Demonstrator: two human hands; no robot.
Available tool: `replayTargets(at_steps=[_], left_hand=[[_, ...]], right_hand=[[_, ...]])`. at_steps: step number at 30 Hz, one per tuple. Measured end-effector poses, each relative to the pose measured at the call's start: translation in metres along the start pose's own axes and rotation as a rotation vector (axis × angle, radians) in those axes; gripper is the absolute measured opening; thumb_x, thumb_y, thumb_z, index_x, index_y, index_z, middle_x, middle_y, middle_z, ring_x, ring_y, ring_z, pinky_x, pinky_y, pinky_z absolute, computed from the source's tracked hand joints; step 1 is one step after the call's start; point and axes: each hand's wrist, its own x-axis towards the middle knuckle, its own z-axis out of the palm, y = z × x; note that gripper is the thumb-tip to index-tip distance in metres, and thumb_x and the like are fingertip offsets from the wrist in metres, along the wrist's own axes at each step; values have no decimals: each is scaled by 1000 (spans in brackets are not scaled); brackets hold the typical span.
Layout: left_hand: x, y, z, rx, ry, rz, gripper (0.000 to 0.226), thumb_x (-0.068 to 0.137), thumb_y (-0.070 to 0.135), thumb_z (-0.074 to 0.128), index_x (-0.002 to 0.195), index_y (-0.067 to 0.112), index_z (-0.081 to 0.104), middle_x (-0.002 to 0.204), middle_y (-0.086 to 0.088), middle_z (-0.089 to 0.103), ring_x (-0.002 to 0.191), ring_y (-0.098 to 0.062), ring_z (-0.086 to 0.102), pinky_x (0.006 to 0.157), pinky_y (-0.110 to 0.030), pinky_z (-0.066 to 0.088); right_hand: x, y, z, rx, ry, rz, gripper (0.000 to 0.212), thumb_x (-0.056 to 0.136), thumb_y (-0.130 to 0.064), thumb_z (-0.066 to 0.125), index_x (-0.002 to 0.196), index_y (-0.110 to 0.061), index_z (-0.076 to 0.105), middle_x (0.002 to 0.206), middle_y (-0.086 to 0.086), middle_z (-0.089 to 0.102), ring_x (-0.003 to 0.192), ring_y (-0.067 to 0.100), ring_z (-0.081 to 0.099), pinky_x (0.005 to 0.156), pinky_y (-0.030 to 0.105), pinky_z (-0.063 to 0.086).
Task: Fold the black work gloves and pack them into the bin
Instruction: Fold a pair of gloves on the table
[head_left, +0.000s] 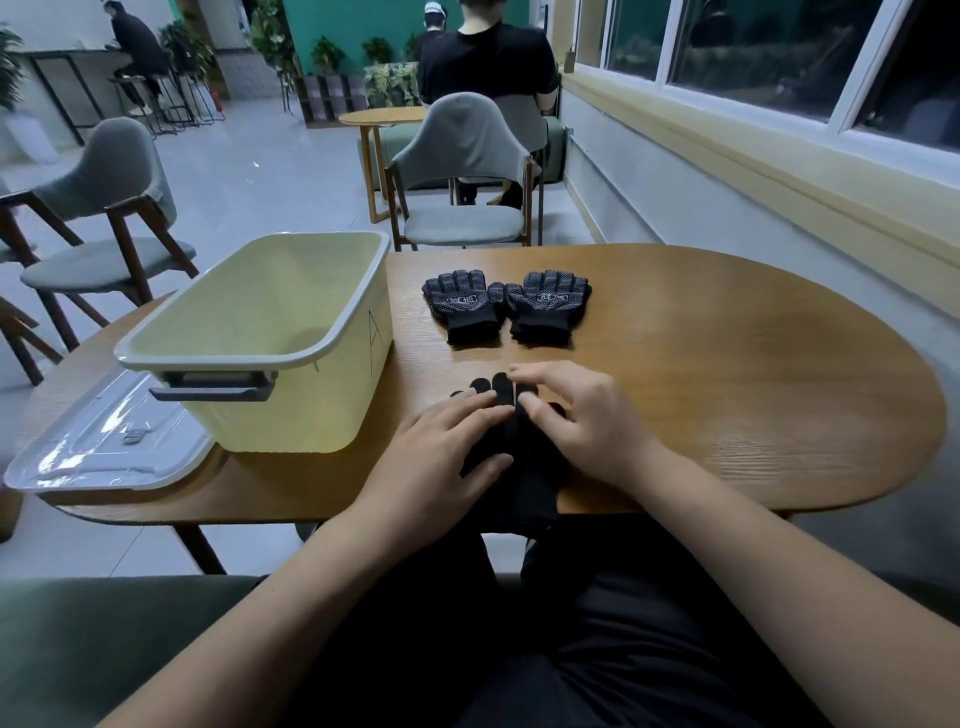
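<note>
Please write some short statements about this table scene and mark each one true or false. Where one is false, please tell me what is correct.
1. No glove can be seen inside the bin. True.
2. The lid sits on top of the bin. False: it lies flat on the table beside the bin.
3. The left hand and the right hand both touch the near glove. True.
4. The left far glove and the right far glove lie inside the bin. False: they lie side by side on the table, outside it.
5. The bin's side bears the letter A. True.
</note>
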Motion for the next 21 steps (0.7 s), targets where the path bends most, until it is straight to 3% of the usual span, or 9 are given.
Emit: replayTargets(at_steps=[3,9,16,21], left_hand=[[3,-4,2,77,-27,-37,67,96,69,36,153,39,52,164,17,44,153,-8,36,119,-31,24],[2,-7,5,120,-93,-68,77,92,78,20,155,44,48,166,21,38,156,1,26,117,-24,18],[8,-15,4,103,-117,-86,66,96,73,33,154,46,48,168,21,35,157,2,23,119,-29,22],[22,-24,5,93,-109,-106,65,98,72,34,154,42,48,169,17,36,157,-1,25,121,-34,27]], right_hand=[[-13,2,3,-163,-118,-155,34,101,-29,63,131,-17,73,137,-1,71,132,16,63,114,35,47],[-20,-2,3,-279,-211,-32,43,101,-46,52,126,-21,76,134,-5,73,131,13,63,109,38,52],[-14,-4,2,-305,-259,23,46,101,-49,48,130,-24,74,139,-8,70,136,11,59,110,38,51],[3,-1,3,-310,-311,53,37,107,-36,57,140,-24,67,149,-5,63,144,13,52,117,35,44]])
